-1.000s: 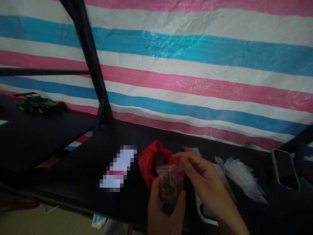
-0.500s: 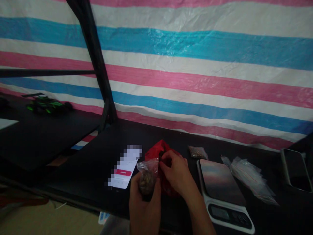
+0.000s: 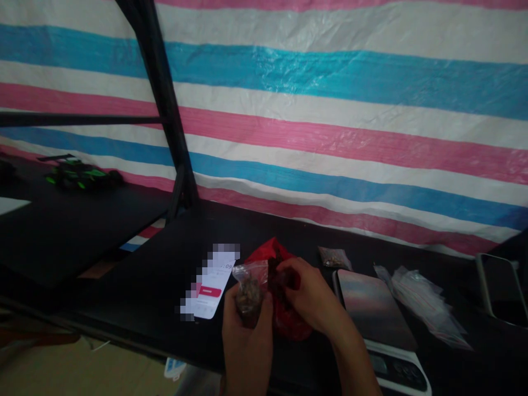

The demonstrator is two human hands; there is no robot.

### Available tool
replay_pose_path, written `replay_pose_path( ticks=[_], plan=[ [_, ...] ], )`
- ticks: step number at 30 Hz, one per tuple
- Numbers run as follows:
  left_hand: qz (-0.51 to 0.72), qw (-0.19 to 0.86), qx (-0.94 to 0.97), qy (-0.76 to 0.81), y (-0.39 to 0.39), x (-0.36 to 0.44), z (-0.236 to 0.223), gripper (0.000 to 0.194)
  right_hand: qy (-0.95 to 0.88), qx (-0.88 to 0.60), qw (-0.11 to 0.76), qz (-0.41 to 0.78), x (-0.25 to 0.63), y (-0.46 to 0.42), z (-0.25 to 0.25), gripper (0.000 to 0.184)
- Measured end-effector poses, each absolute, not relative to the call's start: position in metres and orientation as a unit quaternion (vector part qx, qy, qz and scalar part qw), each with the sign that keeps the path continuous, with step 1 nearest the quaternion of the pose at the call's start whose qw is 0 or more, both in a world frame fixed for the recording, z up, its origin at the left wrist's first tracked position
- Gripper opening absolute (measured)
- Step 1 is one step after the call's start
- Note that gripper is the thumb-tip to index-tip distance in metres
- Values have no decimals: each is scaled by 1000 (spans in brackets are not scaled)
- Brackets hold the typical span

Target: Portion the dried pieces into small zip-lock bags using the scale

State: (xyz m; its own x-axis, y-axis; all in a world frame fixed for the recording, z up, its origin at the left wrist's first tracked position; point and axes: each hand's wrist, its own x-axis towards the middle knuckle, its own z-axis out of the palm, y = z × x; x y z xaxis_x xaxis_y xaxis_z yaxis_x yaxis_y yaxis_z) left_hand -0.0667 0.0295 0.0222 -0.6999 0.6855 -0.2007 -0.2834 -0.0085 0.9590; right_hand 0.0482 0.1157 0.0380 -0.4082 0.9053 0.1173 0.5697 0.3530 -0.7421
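My left hand (image 3: 248, 355) is closed around a small clear zip bag (image 3: 249, 294) that bulges with brownish lumps, its top edge standing up loose. Just to the right lies a red plastic bag (image 3: 291, 323), opened out, with dark material inside. Over this red bag, my right hand (image 3: 315, 297) has its fingers curled and pinched. Whether a piece of the dark material is between those fingertips is too dim to make out. A white kitchen scale (image 3: 377, 313) with a metal plate stands right of my right forearm, which covers part of its front.
A lit phone (image 3: 212, 291) lies to the left on the black table (image 3: 165, 297). Behind the scale is a small filled bag (image 3: 334, 257); beside it, several flat zip bags (image 3: 427, 302). Another phone (image 3: 503, 289) sits far right. A toy car (image 3: 84, 175) rests on the left table.
My right hand has shifted slightly right and down over the red bag, uncovering more dark contents. My left hand, still holding the zip bag, has moved slightly right.
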Motion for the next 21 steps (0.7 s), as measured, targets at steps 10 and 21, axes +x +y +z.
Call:
replay_pose_path(
  ticks=[10, 21],
  plan=[
    [737, 337, 155, 565, 38, -67, 8, 53, -657, -477, 347, 469, 47, 119, 31, 42],
    [739, 334, 178, 557, 44, -68, -2, 53, -712, -486, 328, 385, 46, 114, 29, 49]
  ],
)
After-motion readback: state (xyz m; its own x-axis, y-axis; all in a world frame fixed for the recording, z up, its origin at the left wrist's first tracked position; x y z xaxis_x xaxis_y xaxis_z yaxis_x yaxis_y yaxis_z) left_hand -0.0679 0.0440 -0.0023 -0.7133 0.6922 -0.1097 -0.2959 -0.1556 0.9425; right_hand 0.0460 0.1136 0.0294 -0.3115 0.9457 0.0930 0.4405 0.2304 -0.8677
